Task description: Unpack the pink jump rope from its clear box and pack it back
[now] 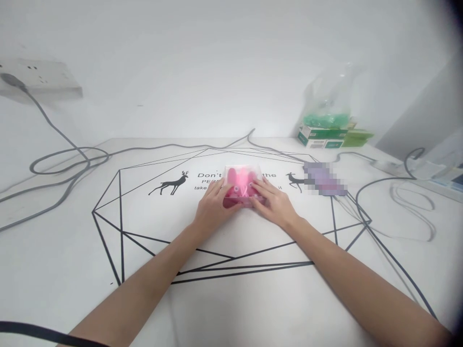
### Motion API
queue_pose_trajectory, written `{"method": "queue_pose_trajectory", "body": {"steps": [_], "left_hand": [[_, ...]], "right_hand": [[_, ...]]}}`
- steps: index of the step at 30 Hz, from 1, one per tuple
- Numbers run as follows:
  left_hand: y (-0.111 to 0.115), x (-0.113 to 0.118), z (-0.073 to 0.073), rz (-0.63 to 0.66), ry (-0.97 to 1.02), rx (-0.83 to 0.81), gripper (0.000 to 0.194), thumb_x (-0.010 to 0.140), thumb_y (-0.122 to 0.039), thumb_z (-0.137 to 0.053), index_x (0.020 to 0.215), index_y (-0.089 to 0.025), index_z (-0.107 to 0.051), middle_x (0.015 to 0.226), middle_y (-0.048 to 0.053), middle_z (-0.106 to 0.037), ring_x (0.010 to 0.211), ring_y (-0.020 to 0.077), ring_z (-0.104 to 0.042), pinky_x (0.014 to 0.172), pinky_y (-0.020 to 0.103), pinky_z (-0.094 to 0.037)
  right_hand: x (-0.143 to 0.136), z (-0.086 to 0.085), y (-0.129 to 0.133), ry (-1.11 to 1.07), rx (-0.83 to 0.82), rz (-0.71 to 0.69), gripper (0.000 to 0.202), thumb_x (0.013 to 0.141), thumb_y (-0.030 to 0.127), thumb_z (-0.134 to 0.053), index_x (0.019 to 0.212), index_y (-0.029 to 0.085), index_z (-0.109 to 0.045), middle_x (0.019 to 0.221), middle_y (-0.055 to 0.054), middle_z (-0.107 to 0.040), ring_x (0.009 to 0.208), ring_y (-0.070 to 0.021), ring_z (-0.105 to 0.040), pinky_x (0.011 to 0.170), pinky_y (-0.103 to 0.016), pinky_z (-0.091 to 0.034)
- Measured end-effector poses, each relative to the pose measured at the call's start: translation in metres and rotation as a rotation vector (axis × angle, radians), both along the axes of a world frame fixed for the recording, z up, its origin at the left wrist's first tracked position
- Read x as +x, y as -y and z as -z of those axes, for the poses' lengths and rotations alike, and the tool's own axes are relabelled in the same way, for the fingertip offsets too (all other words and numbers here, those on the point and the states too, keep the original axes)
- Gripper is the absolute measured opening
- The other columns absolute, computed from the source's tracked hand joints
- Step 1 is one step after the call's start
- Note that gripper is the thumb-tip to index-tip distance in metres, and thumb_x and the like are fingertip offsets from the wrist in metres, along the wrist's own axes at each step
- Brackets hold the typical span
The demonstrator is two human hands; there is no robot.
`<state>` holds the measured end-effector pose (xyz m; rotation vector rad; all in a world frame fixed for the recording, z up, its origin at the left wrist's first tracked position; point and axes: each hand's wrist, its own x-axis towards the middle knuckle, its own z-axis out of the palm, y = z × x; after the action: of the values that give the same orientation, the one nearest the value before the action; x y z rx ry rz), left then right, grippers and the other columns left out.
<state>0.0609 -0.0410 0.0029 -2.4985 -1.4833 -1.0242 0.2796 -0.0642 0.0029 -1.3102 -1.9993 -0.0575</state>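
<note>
A small clear box (241,198) with bright pink items (243,178) inside sits near the middle of the white table. The items have rounded lobes and small white dots; their kind is not plain. My left hand (214,201) is closed around the box's left side, thumb along its near face. From the right, my right hand (273,201) grips the opposite side, its fingers over the top edge and its thumb at the near lower corner. Between them the box rests on the printed surface, partly covered by my fingers.
A pixelated purple item (325,179) lies to the right among cables (361,193). Green-and-white boxes (323,136) carry a clear bag (327,103) at the back right. A grey cable (162,146) runs along the wall from a socket (39,77) at left.
</note>
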Motion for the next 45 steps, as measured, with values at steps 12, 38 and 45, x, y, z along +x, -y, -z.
{"method": "queue_pose_trajectory", "body": {"steps": [12,38,45], "left_hand": [[0.001,0.001,0.000,0.000,0.001,0.010,0.055,0.078,-0.059,-0.070,0.120,-0.026,-0.060,0.140,0.009,-0.054,0.131,0.0303,-0.048,0.097,0.043,-0.053],[-0.013,-0.060,0.000,-0.102,-0.291,-0.023,0.047,0.099,-0.040,-0.035,0.138,-0.021,-0.053,0.146,0.011,-0.050,0.135,0.0304,-0.046,0.114,0.055,-0.032],[-0.017,-0.061,0.006,-0.028,-0.317,-0.139,0.048,0.097,-0.043,-0.037,0.136,-0.024,-0.055,0.149,0.009,-0.047,0.137,0.0309,-0.043,0.116,0.055,-0.029]], "right_hand": [[0.003,0.003,-0.003,-0.015,-0.017,-0.059,0.045,0.094,0.040,-0.051,0.131,0.019,-0.062,0.140,-0.004,-0.057,0.140,-0.0290,-0.040,0.109,-0.045,-0.047],[0.012,-0.001,0.000,0.185,-0.318,0.368,0.043,0.097,0.028,-0.036,0.132,0.021,-0.059,0.151,-0.005,-0.046,0.140,-0.0297,-0.040,0.114,-0.053,-0.029],[0.013,-0.005,0.000,0.300,-0.402,0.372,0.043,0.098,0.030,-0.032,0.132,0.024,-0.057,0.148,-0.005,-0.050,0.137,-0.0301,-0.042,0.110,-0.055,-0.031]]}}
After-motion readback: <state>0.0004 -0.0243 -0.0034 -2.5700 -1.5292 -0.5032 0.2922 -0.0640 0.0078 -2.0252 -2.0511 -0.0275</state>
